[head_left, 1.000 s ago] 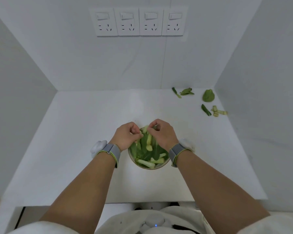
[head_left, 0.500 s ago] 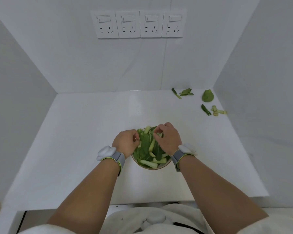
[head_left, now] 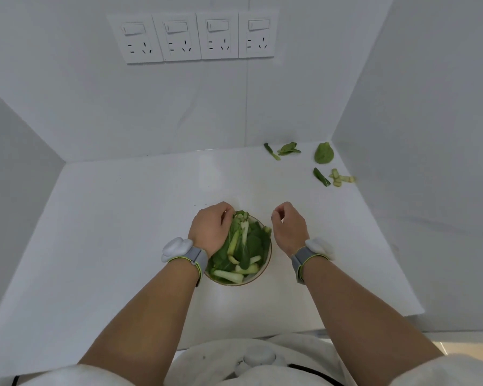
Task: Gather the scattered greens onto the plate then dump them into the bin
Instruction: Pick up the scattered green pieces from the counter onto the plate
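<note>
White counter (head_left: 129, 218), white walls (head_left: 67, 107), four sockets (head_left: 193, 37)

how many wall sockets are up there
4, in a row on the back wall: far-left socket, next socket, third socket, far-right socket. None looks hidden.
</note>
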